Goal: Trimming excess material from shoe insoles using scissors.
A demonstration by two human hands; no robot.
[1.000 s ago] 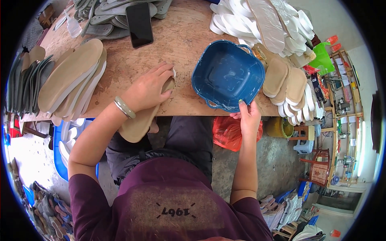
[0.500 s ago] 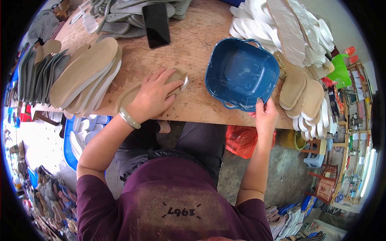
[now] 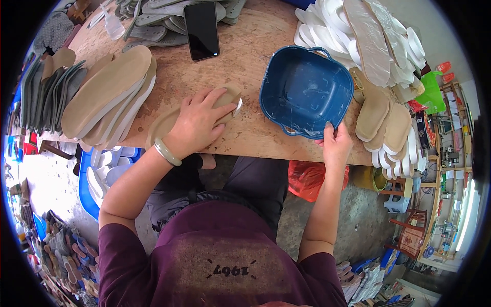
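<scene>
My left hand lies over a tan insole on the table, its fingers spread apart across the upper part. A white edge shows at the insole's tip, just beyond the fingers; its middle is hidden under my palm. To the right, my right hand pinches the near rim of a square blue plastic basin between thumb and fingers. Whitish smears mark the basin's inner walls and bottom. It stands on the wooden table, with small looped handles on its far and near sides.
Tan insoles with white soles are fanned at left, beside grey upright ones. A black phone lies by grey soles. White soles and more tan insoles crowd the right. The wooden table's near edge meets my lap.
The view has shifted slightly. Both hands stay where they were, the left on the insole and the right at the basin's rim; nothing else has plainly moved.
</scene>
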